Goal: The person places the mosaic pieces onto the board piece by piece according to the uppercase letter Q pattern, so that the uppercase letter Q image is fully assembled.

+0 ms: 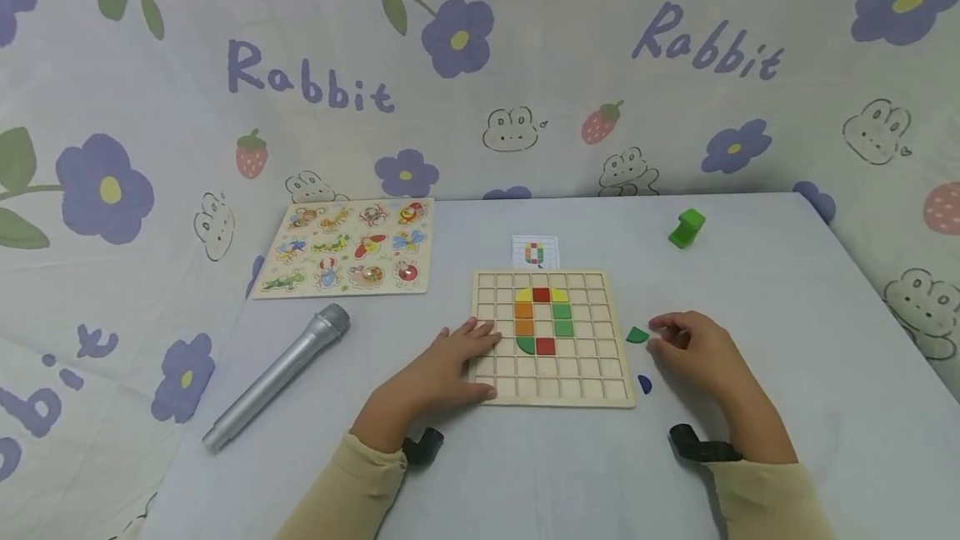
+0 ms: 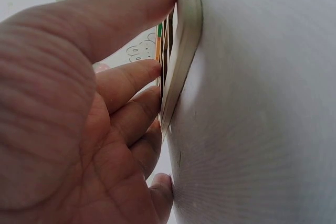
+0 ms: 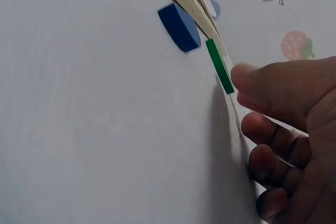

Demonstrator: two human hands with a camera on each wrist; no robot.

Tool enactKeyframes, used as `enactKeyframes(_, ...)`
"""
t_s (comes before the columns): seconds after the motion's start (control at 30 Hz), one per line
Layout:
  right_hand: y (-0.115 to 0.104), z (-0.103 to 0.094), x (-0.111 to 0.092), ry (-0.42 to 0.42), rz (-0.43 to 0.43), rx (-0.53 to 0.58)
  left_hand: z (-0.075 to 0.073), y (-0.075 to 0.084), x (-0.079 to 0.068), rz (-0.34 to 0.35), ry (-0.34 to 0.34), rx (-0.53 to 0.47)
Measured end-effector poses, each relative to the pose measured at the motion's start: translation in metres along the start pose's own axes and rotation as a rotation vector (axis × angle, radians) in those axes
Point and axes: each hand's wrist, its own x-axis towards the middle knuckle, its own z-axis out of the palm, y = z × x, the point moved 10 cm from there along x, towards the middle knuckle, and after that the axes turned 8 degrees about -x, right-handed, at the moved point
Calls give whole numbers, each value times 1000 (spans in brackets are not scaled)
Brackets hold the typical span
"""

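Observation:
A wooden grid board (image 1: 555,390) lies flat, with several red, orange, yellow and green pieces set in a ring in its squares. My left hand (image 1: 450,365) rests at the board's left side, fingers spread over its squares and thumb at the lower left corner. Just off the right edge lies a green quarter-circle piece (image 1: 637,335). Beside it, my right hand (image 1: 693,352) hovers with fingers loosely bent; in the right wrist view the thumb is close to the green piece (image 3: 220,66), and nothing is gripped. Nearer to me sits a blue half-round piece (image 1: 645,385).
Behind the board stands a small pattern card (image 1: 536,252) showing a similar coloured ring. A silver microphone (image 1: 277,377) lies to the left, below an insect puzzle board (image 1: 345,250). A bright green block (image 1: 687,228) is at the back right. A printed cloth hangs behind the table.

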Motion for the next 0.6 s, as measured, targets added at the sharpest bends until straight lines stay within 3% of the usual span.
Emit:
enactKeyframes(0.2, -17, 6, 3, 11, -92, -19, -1, 0, 0, 4, 2, -7)
enactKeyframes(0.6, -23, 13, 7, -13, -44, -16, 0, 0, 1, 16, 1, -8)
